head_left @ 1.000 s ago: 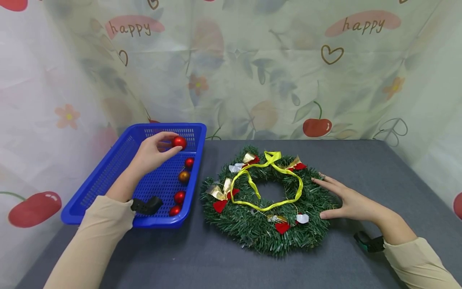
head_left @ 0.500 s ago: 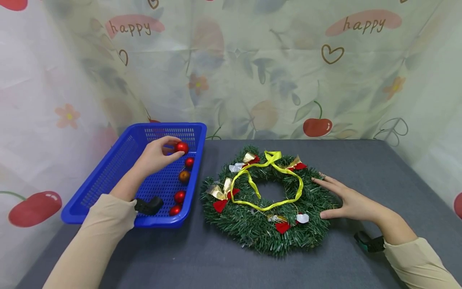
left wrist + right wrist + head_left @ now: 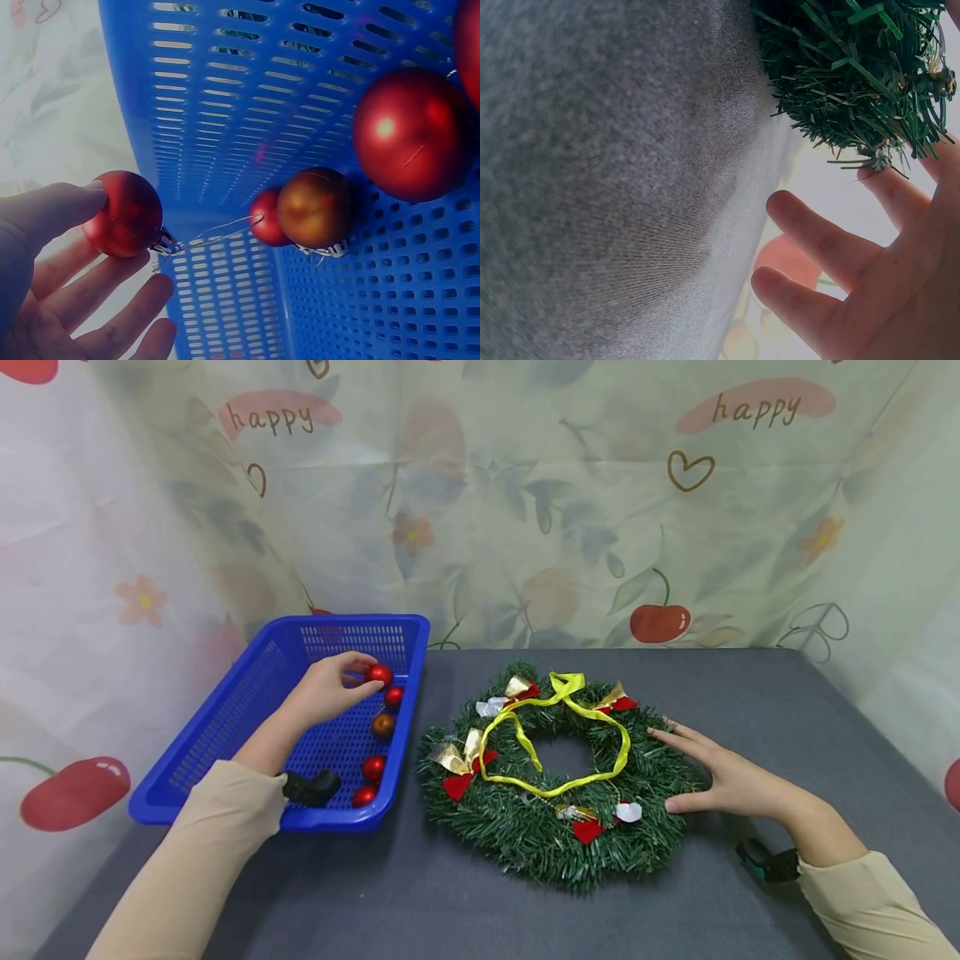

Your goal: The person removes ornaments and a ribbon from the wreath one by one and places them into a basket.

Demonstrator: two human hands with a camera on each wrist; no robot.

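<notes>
My left hand pinches a red Christmas ball between thumb and fingers, over the far right part of the blue basket. A silvery cap and a thin string loop show on that ball in the left wrist view. Below it, along the basket's right wall, lie several more red balls and a bronze one. On the right, my right hand rests its spread fingers against the edge of a green wreath. Some of its fingertips touch the needles in the right wrist view.
Yellow ribbon lies in a loop on top of the wreath. Red, gold and white bows are spread around it. A grey cloth covers the table, and a patterned curtain hangs behind and at the sides.
My left hand, still pinching the red ball, has moved slightly to the right and lower, closer to the balls by the basket's right wall. The right hand and wreath have stayed put.
</notes>
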